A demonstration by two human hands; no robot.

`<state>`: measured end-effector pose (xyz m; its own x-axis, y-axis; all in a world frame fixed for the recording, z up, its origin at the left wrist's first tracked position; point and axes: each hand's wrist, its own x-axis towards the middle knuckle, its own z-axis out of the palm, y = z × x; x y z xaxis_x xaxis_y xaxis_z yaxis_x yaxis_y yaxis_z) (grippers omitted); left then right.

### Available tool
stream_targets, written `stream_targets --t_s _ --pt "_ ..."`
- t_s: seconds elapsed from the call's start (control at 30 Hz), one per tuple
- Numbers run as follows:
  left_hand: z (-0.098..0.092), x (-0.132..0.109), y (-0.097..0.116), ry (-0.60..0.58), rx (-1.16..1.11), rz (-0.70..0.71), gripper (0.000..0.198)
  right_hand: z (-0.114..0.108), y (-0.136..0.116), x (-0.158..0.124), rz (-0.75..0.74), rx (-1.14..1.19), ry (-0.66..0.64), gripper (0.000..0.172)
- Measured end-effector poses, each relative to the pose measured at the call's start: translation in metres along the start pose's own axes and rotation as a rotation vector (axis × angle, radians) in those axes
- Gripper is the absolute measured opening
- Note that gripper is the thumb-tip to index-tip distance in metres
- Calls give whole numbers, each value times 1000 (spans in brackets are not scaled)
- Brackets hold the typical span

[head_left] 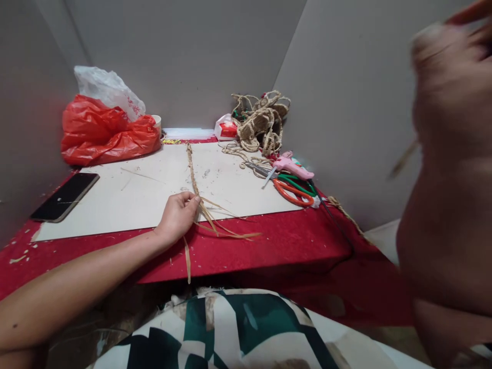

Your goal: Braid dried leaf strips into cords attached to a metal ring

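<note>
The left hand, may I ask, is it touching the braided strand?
Touching: the head view shows the left hand pinching the near end of the braided strand.

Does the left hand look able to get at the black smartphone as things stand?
Probably yes, though the left hand pinches a straw-like braid and would need to let go; nothing bulky appears to stand between that hand and the black smartphone.

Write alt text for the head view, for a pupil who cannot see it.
A person's left hand pinches a braided cord on a white board, its loose strands fanning over red cloth; the blurred right hand is raised. Around it lie a phone, red bag, scissors, pink glue gun and rope.
</note>
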<state>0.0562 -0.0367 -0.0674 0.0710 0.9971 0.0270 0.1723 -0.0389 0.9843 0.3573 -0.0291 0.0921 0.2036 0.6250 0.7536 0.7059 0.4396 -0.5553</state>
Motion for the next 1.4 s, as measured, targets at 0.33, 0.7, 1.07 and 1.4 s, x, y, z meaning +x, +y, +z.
stream_targets --t_s 0.33,0.7,1.07,1.4 --pt "1 0 2 10 -65 -25 21 115 -54 -138 -313 -155 -1202 15" --pt "-1 0 5 5 34 -14 22 191 -126 -43 -98 395 -1021 25" --pt "-2 1 0 -87 -108 -51 23 174 -67 -51 688 1005 -1167 4" --pt "-4 1 2 -117 -125 -56 31 113 -33 -79 908 956 -1014 24"
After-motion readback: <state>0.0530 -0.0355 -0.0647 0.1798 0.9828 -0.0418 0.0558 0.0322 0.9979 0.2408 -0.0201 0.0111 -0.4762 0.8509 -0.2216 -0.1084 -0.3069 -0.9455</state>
